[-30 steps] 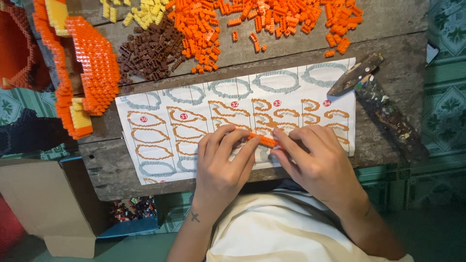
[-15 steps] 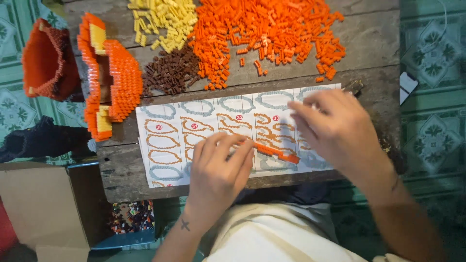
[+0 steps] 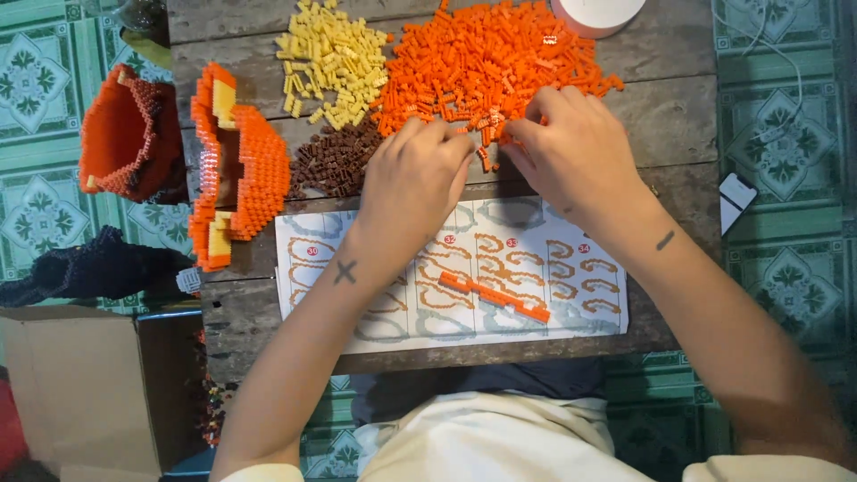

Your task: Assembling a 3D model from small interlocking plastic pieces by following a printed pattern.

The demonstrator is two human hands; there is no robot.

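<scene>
1. Picking at the orange brick pile (image 3: 500,58): our left hand (image 3: 412,183) and right hand (image 3: 571,152) are pinching small pieces at its near edge.
2. Risking, we are judging, scatter onto the instruction sheet (image 3: 571,312), disturbing the assembled orange strip (image 3: 494,295).

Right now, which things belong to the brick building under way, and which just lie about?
In use: left hand and right hand picking in the loose orange brick pile; curved orange brick strip; printed paper instruction sheet.
Lying about: dark phone; brown cardboard box; dark blue cloth.
</scene>
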